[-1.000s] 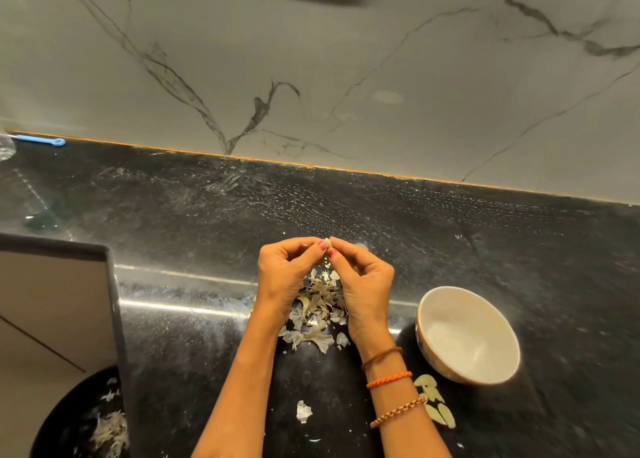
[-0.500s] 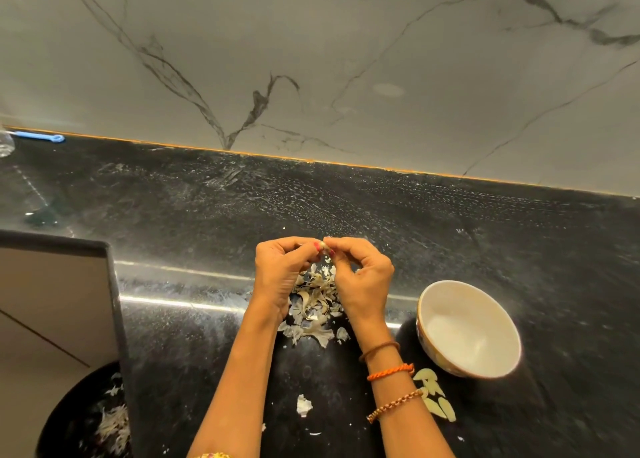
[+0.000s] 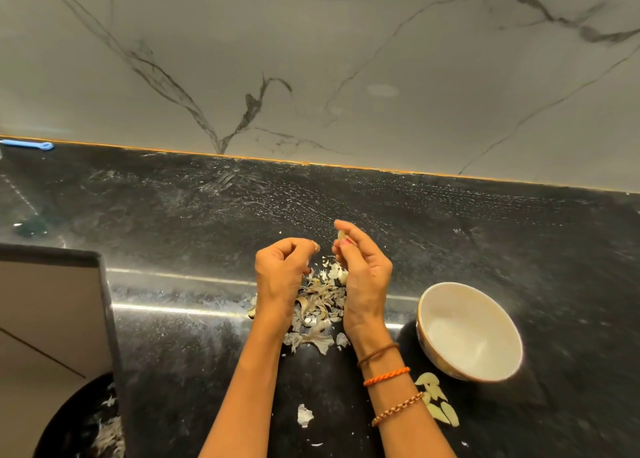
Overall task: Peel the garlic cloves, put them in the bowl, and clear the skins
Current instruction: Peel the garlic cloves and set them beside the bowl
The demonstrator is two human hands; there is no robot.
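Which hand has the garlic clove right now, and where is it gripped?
The right hand pinches the garlic clove near its lower end between thumb and fingertips. The left hand seems to pinch a scrap of skin.

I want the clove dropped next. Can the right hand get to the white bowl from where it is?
Probably yes. The right hand, pinching the clove, is just left of the bowl, and only bare counter lies between them.

counter (image 3: 450, 222) open behind hands; bowl (image 3: 446, 293) blocks right, skin pile (image 3: 317, 305) betw wrists.
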